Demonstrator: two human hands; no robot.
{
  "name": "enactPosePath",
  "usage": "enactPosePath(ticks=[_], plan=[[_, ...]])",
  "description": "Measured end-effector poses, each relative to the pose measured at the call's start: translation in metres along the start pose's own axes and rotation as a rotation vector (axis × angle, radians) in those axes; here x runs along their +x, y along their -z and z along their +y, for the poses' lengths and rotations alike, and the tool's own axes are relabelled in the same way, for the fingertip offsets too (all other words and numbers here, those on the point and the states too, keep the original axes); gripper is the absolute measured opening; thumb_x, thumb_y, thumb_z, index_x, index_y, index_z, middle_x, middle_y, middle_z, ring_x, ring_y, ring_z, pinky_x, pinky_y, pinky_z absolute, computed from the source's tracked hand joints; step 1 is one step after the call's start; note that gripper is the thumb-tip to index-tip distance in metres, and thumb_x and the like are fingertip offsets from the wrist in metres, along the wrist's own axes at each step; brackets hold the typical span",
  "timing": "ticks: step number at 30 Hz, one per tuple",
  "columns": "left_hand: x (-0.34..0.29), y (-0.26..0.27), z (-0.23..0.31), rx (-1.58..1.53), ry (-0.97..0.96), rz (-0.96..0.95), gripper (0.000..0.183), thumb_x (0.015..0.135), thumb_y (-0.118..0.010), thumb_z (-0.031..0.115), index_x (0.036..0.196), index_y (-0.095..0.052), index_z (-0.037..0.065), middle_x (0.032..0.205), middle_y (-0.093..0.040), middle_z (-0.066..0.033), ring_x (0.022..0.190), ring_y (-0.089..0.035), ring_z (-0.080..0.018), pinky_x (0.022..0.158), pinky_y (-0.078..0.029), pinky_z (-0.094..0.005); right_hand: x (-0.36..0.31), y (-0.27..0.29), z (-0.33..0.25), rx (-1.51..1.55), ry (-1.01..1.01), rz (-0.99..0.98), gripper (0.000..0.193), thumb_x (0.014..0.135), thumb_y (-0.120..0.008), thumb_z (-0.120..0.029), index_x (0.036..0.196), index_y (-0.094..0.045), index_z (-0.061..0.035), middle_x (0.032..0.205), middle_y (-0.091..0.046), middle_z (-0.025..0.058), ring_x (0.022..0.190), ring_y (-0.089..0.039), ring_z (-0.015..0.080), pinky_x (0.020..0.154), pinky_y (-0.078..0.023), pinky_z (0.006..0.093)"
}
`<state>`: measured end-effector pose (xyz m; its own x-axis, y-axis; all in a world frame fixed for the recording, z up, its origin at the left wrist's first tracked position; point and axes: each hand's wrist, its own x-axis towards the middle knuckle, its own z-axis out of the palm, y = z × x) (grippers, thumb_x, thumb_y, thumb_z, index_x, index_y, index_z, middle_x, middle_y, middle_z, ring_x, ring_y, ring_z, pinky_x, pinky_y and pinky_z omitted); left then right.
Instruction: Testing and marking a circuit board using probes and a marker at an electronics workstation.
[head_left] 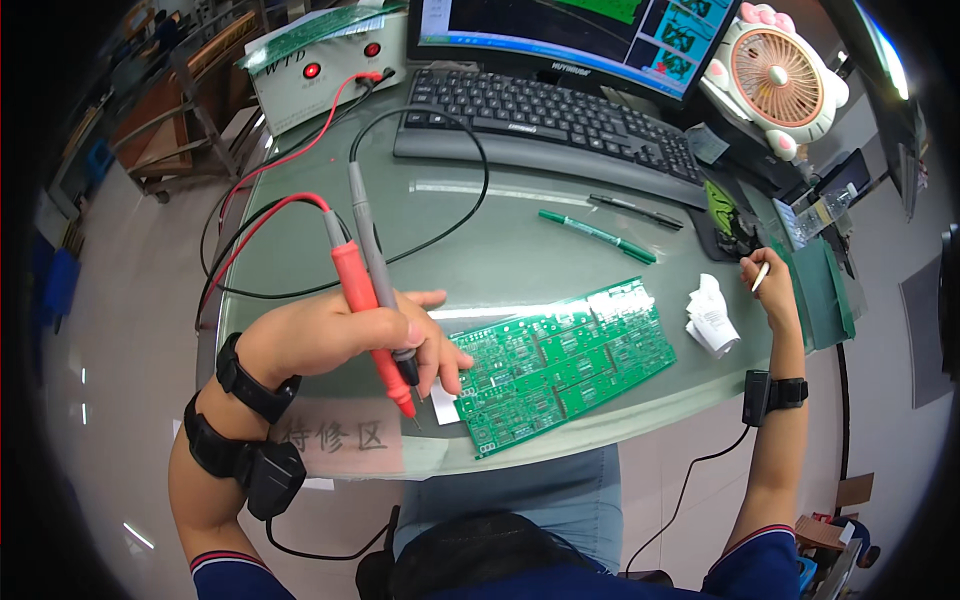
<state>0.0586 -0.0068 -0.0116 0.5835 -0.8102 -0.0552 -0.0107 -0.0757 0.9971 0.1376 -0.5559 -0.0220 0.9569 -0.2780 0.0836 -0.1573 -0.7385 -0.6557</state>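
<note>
My left hand (320, 335) is closed on two test probes. One is a red test probe (352, 275), the other a grey test probe (366, 215) with a black collar, and both point down with their tips near each other. The fingertips of this hand rest at the left end of a green printed circuit board (570, 365), which lies at a slant near the desk's front edge. At the far right, my right hand (775, 290) grips a thin white stick (762, 276); its kind cannot be made out. That hand is beside a dark mouse pad (705, 235).
A crumpled white paper (712, 320) lies right of the board. Behind it are a green pen (598, 237) and a black pen (636, 211). A keyboard (550, 120), monitor (570, 60), pink-and-white fan (778, 78) and white power box (320, 90) line the back. Probe cables loop across the desk's left.
</note>
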Motion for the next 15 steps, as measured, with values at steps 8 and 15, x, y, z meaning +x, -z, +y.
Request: enactPosePath(ticks=[8,15], plan=[[0.003,0.001,-0.003,0.053,-0.024,-0.025,0.037,0.094,-0.038,0.021,0.081,-0.069,0.005,0.101,-0.072,-0.0096,0.110,-0.064,-0.0271,0.120,-0.003,-0.0511,0.005,0.007,-0.004,0.035,0.258,0.189,0.018,0.096,-0.060,-0.012,0.083,-0.049,-0.0056,0.071,-0.058,0.0018,0.062,-0.052,0.0089,0.055,-0.041,0.0247],[0.002,0.001,-0.007,-0.037,-0.107,0.011,0.038,0.088,-0.045,0.026,0.080,-0.071,-0.001,0.109,-0.068,-0.0194,0.107,-0.062,-0.0297,0.109,-0.033,-0.0441,-0.129,-0.056,-0.142,0.315,0.550,-0.249,0.017,0.089,-0.064,-0.014,0.087,-0.051,-0.0037,0.077,-0.059,0.0049,0.067,-0.056,0.0112,0.060,-0.042,0.0253]])
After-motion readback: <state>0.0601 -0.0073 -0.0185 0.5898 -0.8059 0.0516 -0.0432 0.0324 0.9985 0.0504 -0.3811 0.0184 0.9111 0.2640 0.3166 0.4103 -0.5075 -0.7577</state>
